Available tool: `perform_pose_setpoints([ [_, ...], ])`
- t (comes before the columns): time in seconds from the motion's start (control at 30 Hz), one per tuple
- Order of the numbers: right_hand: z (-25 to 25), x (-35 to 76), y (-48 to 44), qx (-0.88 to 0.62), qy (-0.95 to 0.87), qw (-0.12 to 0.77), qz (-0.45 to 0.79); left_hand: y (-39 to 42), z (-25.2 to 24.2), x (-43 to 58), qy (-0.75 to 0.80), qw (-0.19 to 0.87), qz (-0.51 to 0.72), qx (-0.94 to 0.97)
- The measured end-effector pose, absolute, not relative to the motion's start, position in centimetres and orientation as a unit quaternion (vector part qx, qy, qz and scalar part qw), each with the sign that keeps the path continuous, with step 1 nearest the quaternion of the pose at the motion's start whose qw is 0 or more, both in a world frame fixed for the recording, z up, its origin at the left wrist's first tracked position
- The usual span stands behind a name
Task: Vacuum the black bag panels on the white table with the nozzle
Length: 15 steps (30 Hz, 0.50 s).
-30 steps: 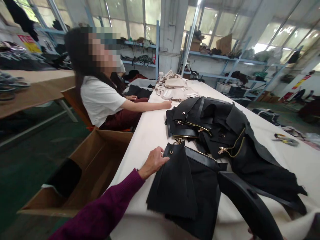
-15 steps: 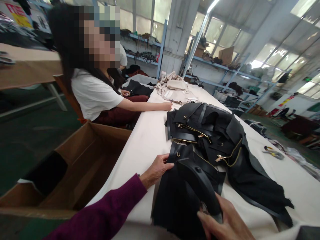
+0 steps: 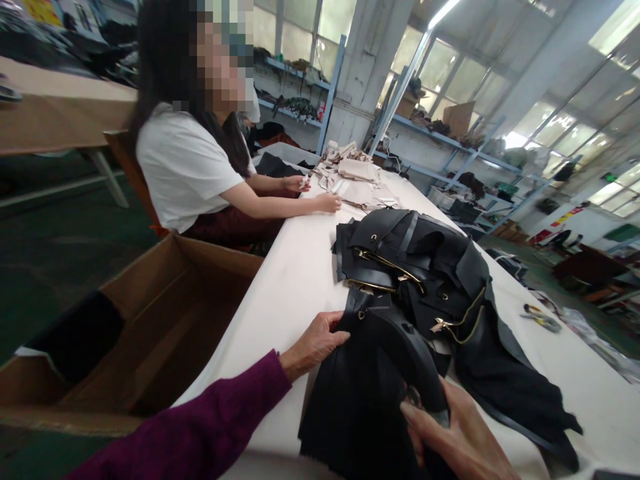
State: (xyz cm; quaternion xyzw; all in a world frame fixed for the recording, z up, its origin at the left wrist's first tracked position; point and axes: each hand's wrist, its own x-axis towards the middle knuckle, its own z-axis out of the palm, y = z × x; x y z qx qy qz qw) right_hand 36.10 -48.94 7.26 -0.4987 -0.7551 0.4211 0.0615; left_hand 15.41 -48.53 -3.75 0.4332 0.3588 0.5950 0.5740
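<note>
Seen from my remote post: a pale surface [image 3: 295,273] runs away from me under black bag parts. My left grip [image 3: 320,343], a bare hand in a purple sleeve [image 3: 215,420], is at the left edge of a black panel [image 3: 335,413], near its gold ring [image 3: 361,315]. Its thumb and fingers are slightly parted there; I cannot tell whether they pinch. My right grip [image 3: 445,423] is closed around a curved black device [image 3: 417,350], whose far end is over the panel. The panel lies at the near end of the surface. Just beyond and to the right is a heap [image 3: 430,257] of black parts with gold zips; a yellow-and-grey tool [image 3: 543,319] is farther right. At left, a seated person in a white shirt [image 3: 185,167] has one hand near beige pieces [image 3: 357,180]. A cardboard box [image 3: 165,327] stands below.
</note>
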Motion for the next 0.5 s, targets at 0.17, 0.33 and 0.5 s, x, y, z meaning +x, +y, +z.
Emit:
perform_pose_setpoints([
  [0.17, 6.7, 35.7, -49.0, -0.478, -0.748, 0.063, 0.457, -48.5, -3.6, 15.3, 0.416, 0.504, 0.576, 0.491],
  [0.33, 8.9, 35.9, -48.0, -0.489, -0.758, 0.102, 0.419, -48.6, -3.5, 15.7, 0.49, 0.402, 0.548, 0.546],
  [0.5, 10.1, 35.3, -48.2, -0.468, -0.765, 0.069, 0.436, -48.8, -3.2, 16.1, 0.513, 0.336, 0.528, 0.587],
])
